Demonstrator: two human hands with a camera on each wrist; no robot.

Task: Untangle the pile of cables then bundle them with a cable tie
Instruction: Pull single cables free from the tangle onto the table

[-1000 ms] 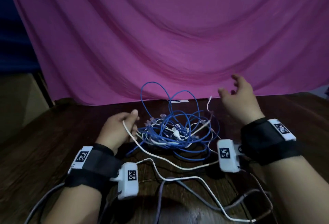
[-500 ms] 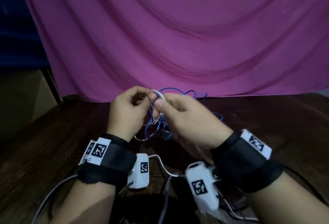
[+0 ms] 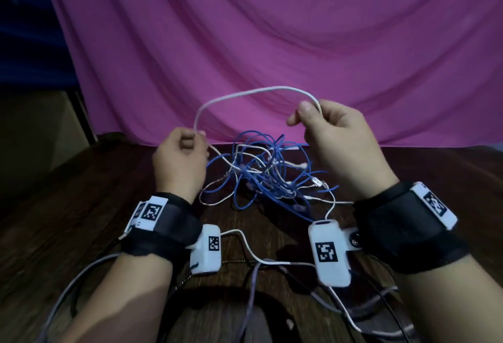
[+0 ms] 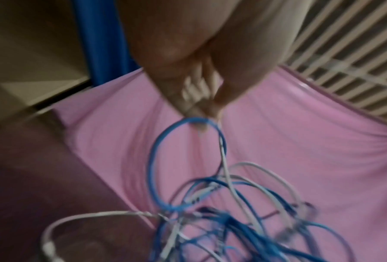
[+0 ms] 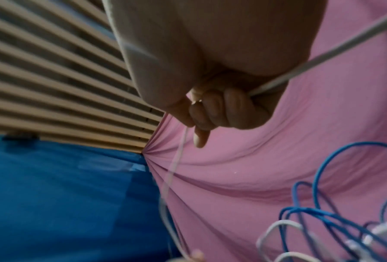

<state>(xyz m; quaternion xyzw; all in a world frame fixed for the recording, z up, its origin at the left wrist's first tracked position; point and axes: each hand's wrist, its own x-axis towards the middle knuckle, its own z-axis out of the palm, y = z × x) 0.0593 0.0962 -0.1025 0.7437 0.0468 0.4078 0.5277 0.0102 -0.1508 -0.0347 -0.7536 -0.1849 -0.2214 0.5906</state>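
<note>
A tangle of blue and white cables (image 3: 266, 171) lies on the dark wooden table (image 3: 81, 206) between my hands. One white cable (image 3: 253, 92) arches in the air from hand to hand. My left hand (image 3: 187, 146) pinches its left end just above the pile; the left wrist view shows the left hand's fingers (image 4: 199, 99) curled round the white cable (image 4: 224, 159), with a blue loop (image 4: 156, 159) hanging there. My right hand (image 3: 321, 119), raised higher, pinches the cable's right end, and the right wrist view shows the right hand's fingers (image 5: 221, 109) closed round the white cable (image 5: 322, 51). No cable tie is in view.
A pink cloth (image 3: 272, 43) hangs behind the table. Grey and white leads (image 3: 253, 255) from the wrist cameras trail over the near table edge. A slatted panel (image 5: 53, 70) and a blue cloth (image 5: 64, 195) appear in the right wrist view.
My hands were pinched together over the pile half a second ago; they have moved apart, stretching a white cable into an arch. A second ago the right hand was open.
</note>
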